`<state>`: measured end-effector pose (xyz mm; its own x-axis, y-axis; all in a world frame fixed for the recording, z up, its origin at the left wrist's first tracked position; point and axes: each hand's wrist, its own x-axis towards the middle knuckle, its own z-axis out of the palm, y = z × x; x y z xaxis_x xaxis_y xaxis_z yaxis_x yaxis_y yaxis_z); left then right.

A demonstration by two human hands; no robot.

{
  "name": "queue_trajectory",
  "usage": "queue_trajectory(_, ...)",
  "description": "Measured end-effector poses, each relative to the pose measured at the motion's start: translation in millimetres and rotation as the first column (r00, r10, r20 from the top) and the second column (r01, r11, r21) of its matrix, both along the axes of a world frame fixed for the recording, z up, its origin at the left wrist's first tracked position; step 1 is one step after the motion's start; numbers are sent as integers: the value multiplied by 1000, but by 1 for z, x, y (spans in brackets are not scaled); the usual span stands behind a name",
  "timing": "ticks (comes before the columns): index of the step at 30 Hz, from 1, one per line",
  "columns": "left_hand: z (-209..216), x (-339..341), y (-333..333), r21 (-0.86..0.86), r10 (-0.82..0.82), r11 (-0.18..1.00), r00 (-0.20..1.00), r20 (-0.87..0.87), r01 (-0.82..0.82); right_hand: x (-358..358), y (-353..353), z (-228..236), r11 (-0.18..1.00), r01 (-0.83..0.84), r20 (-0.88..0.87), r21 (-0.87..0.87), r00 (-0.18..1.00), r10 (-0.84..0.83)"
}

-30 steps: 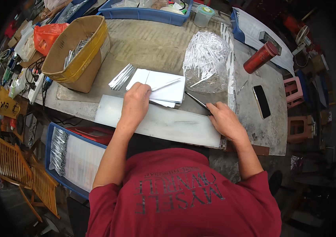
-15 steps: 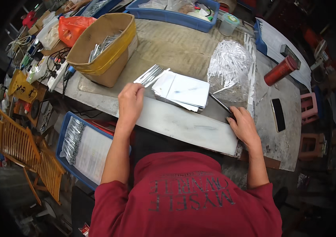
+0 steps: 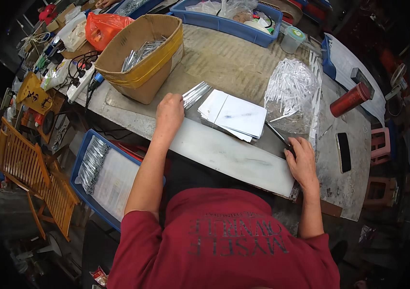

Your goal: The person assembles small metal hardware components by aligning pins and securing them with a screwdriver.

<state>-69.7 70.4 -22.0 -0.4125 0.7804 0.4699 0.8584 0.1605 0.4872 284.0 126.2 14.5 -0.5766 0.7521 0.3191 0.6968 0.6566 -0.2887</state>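
My left hand (image 3: 170,114) is closed, fingers curled down at the near end of a small bunch of silver metal rods (image 3: 196,93); its fingertips are hidden. Right of the rods lies a stack of white cards (image 3: 236,114) with a grey smudge on the top one. My right hand (image 3: 303,161) grips the near end of a thin dark pen-like rod (image 3: 277,133) between thumb and forefinger, the far end pointing at the cards. A pale flat board (image 3: 229,151) runs along the table's front edge between my hands.
A cardboard box (image 3: 140,82) of metal rods stands at the left. White sticks (image 3: 289,86) lie heaped on plastic at the right, near a red cylinder (image 3: 351,99) and a phone (image 3: 343,152). A blue tray (image 3: 82,149) of rods sits below the table's left edge.
The whole view has shifted, so the table appears lower and farther right. My left hand has moved slightly forward, and the fanned rods beside it are bunched closer together. My right hand keeps its grip.
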Motion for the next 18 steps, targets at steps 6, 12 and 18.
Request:
queue_trajectory(6,56,-2,-6,233,-64,971,998,-3,63,-9,-9,5,996,-49,-282,71,957,67)
queue_trajectory(12,116,-53,9,356,40,934,972,-231,46,-26,-30,-13,973,-226,-392,-39,900,193)
queue_trajectory(18,124,-132,36,-495,-9,869,1000,2,9,-34,-34,-25,960,-269,-317,-73,919,234)
